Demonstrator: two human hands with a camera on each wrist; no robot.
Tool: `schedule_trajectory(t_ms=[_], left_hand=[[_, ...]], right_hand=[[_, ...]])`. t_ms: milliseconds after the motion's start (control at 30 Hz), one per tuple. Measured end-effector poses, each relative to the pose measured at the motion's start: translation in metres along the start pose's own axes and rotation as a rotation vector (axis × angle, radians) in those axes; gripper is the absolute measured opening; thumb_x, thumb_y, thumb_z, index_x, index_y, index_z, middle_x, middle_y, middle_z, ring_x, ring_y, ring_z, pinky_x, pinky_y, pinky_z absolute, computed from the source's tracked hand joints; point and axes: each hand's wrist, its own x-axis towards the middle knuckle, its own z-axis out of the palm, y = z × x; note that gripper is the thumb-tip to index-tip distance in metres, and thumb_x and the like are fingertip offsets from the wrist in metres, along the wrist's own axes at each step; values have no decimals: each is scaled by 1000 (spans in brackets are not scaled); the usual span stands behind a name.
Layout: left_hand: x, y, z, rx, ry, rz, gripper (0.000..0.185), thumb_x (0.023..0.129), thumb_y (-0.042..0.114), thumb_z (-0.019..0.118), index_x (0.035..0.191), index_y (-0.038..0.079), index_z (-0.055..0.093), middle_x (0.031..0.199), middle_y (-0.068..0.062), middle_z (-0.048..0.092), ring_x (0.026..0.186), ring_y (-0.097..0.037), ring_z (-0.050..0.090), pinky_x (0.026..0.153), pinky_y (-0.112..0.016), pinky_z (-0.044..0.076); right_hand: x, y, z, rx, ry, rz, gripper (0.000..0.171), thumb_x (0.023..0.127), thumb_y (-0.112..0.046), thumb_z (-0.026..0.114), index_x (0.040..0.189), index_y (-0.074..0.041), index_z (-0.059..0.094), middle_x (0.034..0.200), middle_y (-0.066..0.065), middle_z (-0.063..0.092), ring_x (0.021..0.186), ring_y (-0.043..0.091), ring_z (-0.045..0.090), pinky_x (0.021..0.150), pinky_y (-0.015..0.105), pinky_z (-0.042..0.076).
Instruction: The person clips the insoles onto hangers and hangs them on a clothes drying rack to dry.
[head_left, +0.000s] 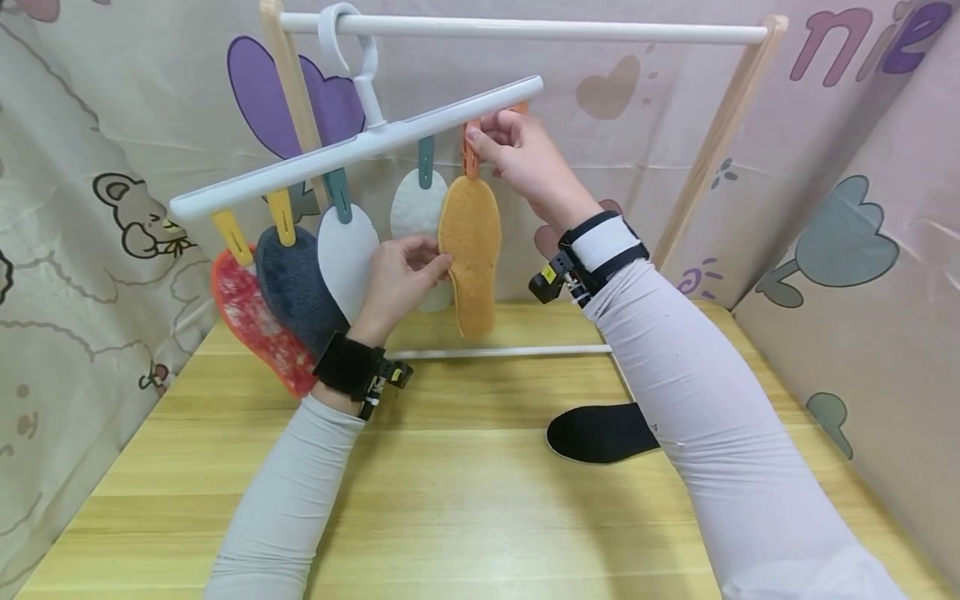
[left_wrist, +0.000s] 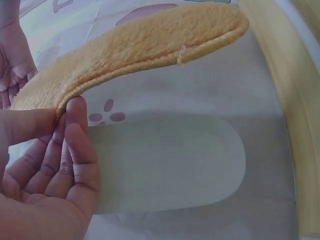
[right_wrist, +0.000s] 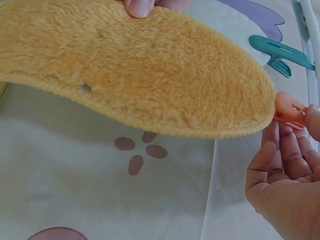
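Orange fleece insole (head_left: 470, 250) hangs toe-up from orange clip (head_left: 471, 157) on white hanger bar (head_left: 360, 146), fifth in row. Left hand (head_left: 397, 279) pinches insole's left edge mid-length, thumb and fingertips (left_wrist: 75, 112) closed on fabric, remaining fingers loosely curled. Right hand (head_left: 517, 154) at top, fingers curled round orange clip just above insole toe. To left, in order: white insole (head_left: 415, 204) behind, second white insole (head_left: 341, 254), grey insole (head_left: 292, 287), red insole (head_left: 251, 321). Black insole (head_left: 600, 433) lies on wooden table (head_left: 450, 500), partly hidden by right sleeve.
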Motion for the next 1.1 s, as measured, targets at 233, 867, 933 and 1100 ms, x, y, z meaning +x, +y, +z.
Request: schedule_trajectory(t_ms=[233,867,933,1100], left_hand=[[2,0,-2,15,14,9,13,100,9,75,105,-4,77,94,-22,78,82,-36,75,64,-18,54],[5,4,-1,26,20,23,14,100,8,74,106,-4,76,94,-22,78,82,-38,75,61,-19,49],[5,6,-2,32,20,21,14,100,9,74,106,-4,76,94,-22,78,83,-37,75,61,-19,48],[6,7,-2,35,20,16,14,101,9,75,107,-3,77,94,-21,78,85,-38,76,62,-20,48]], right_hand=[[0,2,0,7,-14,-25,25,111,-27,59,126,-8,67,113,-2,71,109,12,64,97,37,50],[0,4,1,18,-32,-42,29,112,-24,58,130,-1,64,111,-3,69,104,11,63,89,27,50],[0,5,0,22,-30,-37,27,112,-24,58,129,-3,65,113,-3,69,104,11,63,89,27,50],[0,6,0,13,-24,-41,25,112,-24,59,126,-5,66,110,-4,68,102,10,62,87,27,49]])
